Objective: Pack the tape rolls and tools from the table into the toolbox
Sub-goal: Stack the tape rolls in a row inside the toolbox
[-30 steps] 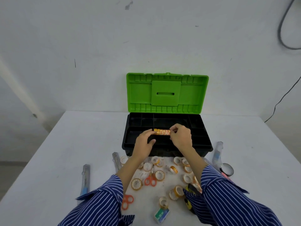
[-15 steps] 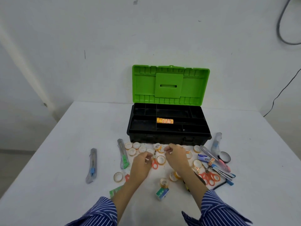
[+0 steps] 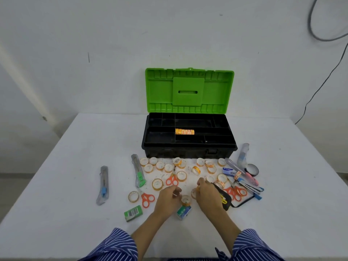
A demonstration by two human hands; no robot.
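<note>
The black toolbox (image 3: pixel 188 147) stands open at the table's far middle, its green lid (image 3: pixel 189 91) upright. One stack of orange tape rolls (image 3: pixel 184 131) lies in its tray. Several small tape rolls (image 3: pixel 160 165) are scattered in front of the box. My right hand (image 3: pixel 207 194) is curled round a tape roll (image 3: pixel 194 193) just above the table. My left hand (image 3: pixel 166 200) has its fingers curled beside another roll (image 3: pixel 186 200); whether it holds anything is hidden.
Two utility knives (image 3: pixel 103 185) (image 3: pixel 138 170) lie on the left. Orange scissors (image 3: pixel 172 180) (image 3: pixel 147 198) (image 3: pixel 236 193) sit among the rolls. Near me are a green box (image 3: pixel 133 213) and a blue box (image 3: pixel 183 211). Pens (image 3: pixel 244 176), black tape (image 3: pixel 252 169) and a bottle (image 3: pixel 243 155) lie right.
Both hands left the tape stack in the toolbox tray and came back down to the loose rolls near me. The right hand has closed round a roll.
</note>
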